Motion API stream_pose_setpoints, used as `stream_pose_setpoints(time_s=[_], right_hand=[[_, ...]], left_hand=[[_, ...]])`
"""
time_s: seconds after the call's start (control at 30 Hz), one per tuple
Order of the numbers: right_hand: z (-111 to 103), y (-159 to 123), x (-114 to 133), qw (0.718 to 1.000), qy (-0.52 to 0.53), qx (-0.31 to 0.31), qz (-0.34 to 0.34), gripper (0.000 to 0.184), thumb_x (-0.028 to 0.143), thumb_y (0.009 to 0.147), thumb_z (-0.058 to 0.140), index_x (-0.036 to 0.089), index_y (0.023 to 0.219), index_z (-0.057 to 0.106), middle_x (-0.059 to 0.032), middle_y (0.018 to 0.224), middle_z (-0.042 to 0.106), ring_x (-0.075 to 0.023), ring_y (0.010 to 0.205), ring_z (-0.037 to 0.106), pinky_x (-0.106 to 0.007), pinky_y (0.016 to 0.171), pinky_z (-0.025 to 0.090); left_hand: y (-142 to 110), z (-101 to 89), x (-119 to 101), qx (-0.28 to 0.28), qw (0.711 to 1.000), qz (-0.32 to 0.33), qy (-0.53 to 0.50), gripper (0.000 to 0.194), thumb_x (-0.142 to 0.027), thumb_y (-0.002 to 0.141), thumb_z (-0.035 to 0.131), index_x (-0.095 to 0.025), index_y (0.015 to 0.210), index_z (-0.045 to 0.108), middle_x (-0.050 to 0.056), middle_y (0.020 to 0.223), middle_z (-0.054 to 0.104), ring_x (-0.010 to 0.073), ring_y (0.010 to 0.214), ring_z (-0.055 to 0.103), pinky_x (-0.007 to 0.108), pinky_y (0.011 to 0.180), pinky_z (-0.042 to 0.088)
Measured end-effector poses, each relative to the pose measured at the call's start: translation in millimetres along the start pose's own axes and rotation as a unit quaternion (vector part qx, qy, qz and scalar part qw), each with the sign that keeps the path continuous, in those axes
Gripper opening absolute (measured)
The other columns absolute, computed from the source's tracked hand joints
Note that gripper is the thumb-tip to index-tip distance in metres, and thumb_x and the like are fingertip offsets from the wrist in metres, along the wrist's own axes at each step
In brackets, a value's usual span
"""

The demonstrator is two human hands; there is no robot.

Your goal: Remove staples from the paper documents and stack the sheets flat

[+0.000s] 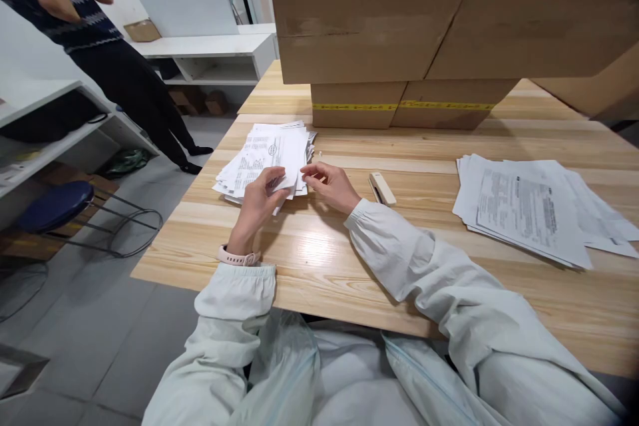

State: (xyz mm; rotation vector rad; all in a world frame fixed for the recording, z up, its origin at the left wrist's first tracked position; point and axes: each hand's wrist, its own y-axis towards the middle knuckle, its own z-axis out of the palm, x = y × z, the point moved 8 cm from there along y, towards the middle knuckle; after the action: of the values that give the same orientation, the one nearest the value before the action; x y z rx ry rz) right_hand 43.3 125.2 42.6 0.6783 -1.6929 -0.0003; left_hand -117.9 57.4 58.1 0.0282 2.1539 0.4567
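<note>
A loose, uneven stack of printed paper sheets [264, 146] lies near the table's left edge, the top one bearing an oval stamp. My left hand [262, 203], with a pale pink wristband, has its thumb and fingers closed around the lower corner of the top paper. How many sheets it grips is hidden. At the stack's right edge is my right hand [332, 186], fingers curled and tips close together by the paper; whatever may be between them is too small to make out. Just right of that hand rests a cream stapler [382, 189].
A second pile of printed papers [529, 206] is spread at the right of the wooden table [319, 279]. Large cardboard boxes [369, 20] are stacked at the back. Beyond the left edge are a blue stool [57, 205], white shelves [200, 46] and a standing person [114, 60].
</note>
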Motion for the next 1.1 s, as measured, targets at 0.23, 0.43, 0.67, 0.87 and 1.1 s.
stream_pose_setpoints(time_s=[0.23,0.43,0.67,0.87,1.1], right_hand=[[5,-3,-8,1.000,0.015,0.000,0.008,0.022,0.018,0.075,0.063,0.018,0.096,0.071,-0.0026,0.089,0.070,-0.0138,0.074,0.061,-0.027,0.070,0.049],[12,-4,3,0.994,-0.096,0.014,-0.044,0.026,0.014,0.076,0.066,0.021,0.100,0.073,-0.0008,0.087,0.065,-0.0129,0.069,0.054,-0.028,0.069,0.043],[24,2,15,0.988,-0.137,0.018,-0.067,0.010,0.025,0.085,0.068,0.021,0.084,0.076,0.0000,0.075,0.055,-0.0137,0.071,0.051,-0.027,0.067,0.037],[22,9,10,0.995,-0.081,0.011,-0.048,0.015,0.030,0.086,0.066,0.020,0.080,0.075,0.0006,0.070,0.054,-0.0135,0.067,0.050,-0.027,0.065,0.037],[24,6,3,1.000,-0.006,-0.003,-0.006,0.018,0.035,0.083,0.066,0.019,0.083,0.072,-0.0007,0.077,0.068,-0.0131,0.067,0.054,-0.026,0.065,0.042]], left_hand=[[-11,-33.0,-6,-0.249,0.965,-0.022,0.083,0.046,-0.013,0.087,0.051,-0.023,0.132,0.052,-0.009,0.052,0.044,0.0130,0.049,0.044,0.028,0.061,0.042],[-5,-29.6,-2,-0.208,0.970,0.009,0.123,0.031,-0.005,0.083,0.047,-0.021,0.092,0.071,0.000,0.069,0.063,0.0155,0.064,0.056,0.030,0.068,0.044],[-5,-15.4,0,-0.010,0.998,-0.056,-0.006,0.030,-0.032,0.083,0.066,-0.017,0.107,0.075,0.007,0.098,0.076,0.0191,0.084,0.067,0.034,0.079,0.053],[-5,-12.6,3,-0.012,0.997,-0.059,-0.053,0.026,-0.031,0.076,0.075,-0.017,0.098,0.077,0.009,0.100,0.078,0.0214,0.092,0.071,0.037,0.087,0.054],[-4,-18.1,8,-0.109,0.993,-0.019,0.030,0.011,-0.028,0.081,0.070,-0.021,0.083,0.077,0.003,0.085,0.078,0.0201,0.081,0.072,0.033,0.080,0.056]])
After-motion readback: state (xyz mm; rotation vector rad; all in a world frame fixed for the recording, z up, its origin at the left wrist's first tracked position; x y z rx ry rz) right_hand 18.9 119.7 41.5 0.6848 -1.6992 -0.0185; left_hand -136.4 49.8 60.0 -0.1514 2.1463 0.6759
